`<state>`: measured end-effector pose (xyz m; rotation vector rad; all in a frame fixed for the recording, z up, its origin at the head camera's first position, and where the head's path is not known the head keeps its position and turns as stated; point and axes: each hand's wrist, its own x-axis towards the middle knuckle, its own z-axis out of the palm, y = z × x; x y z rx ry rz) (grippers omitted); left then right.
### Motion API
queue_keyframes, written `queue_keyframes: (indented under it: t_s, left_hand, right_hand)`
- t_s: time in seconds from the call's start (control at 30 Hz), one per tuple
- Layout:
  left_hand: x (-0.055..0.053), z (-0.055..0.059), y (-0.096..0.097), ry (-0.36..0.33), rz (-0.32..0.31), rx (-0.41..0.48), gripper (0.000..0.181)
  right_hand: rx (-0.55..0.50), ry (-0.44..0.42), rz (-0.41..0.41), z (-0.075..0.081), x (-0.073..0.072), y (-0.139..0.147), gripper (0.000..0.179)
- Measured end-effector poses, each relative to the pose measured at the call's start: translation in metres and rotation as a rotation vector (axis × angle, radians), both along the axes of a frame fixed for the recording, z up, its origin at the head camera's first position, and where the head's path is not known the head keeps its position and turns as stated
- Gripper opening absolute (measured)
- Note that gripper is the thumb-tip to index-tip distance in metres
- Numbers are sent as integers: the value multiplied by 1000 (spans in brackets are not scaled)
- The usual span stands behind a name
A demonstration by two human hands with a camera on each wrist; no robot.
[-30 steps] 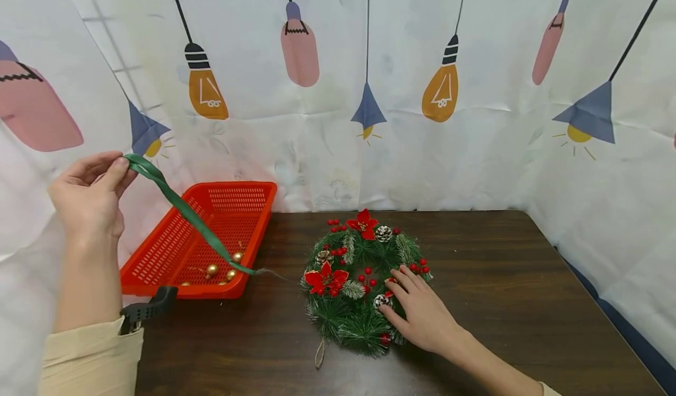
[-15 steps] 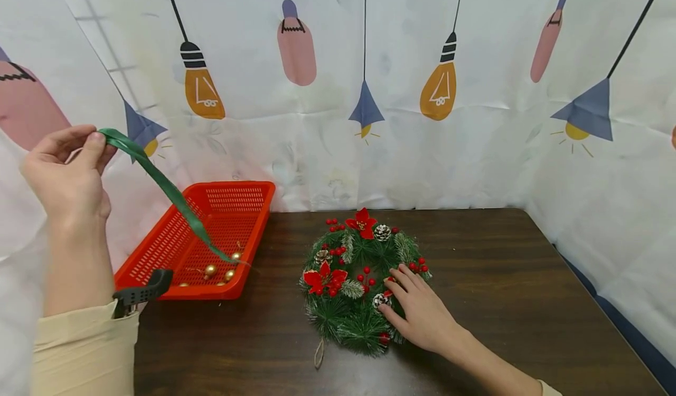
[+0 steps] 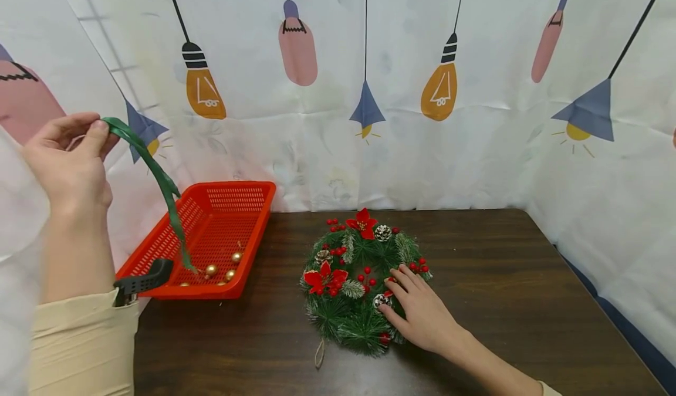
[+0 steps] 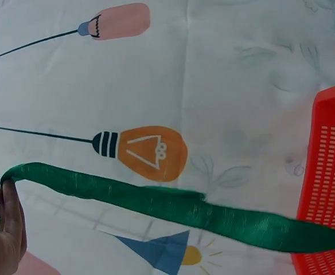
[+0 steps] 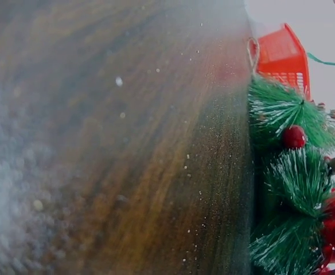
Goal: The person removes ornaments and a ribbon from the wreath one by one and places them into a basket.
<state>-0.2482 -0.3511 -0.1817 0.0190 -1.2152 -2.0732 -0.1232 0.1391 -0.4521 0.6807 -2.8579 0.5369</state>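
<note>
High at the left, my left hand (image 3: 74,155) pinches one end of a green ribbon (image 3: 150,161) between thumb and fingers. The ribbon arcs down, its lower tip hanging over the red basket. In the left wrist view the ribbon (image 4: 173,206) stretches across toward the basket. My right hand (image 3: 422,311) rests on the right side of a Christmas wreath (image 3: 343,320), fingers spread over a pinecone (image 3: 381,302) and red decorations. The wreath lies flat, with red flowers (image 3: 325,278), berries and frosted needles; a twine loop (image 3: 319,354) sticks out at its near edge.
A red plastic basket (image 3: 257,240) with several small gold balls (image 3: 211,270) stands on the left of the dark wooden table (image 3: 502,278). Behind hangs a white curtain (image 3: 317,149) printed with lamps. A black wrist mount (image 3: 145,278) juts from the left sleeve.
My left hand has lifted up and to the left with the ribbon, whose lower end has swung left from the basket's right edge to above its inside. The right hand and wreath stay put.
</note>
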Motion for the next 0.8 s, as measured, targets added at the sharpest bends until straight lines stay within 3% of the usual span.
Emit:
queue_keyframes:
  t_s: [0.33, 0.63, 0.8]
  left_hand:
    - [-9, -40, -3, -110, -137, -86, 21]
    - [-16, -71, 4, -167, -146, -187, 15]
    - [-18, -88, 8, -252, -128, -285, 16]
  right_hand:
    - [-1, 14, 3, -1, 0, 0, 60]
    - [-4, 17, 8, -3, -1, 1, 61]
    - [-6, 20, 9, -3, -2, 1, 62]
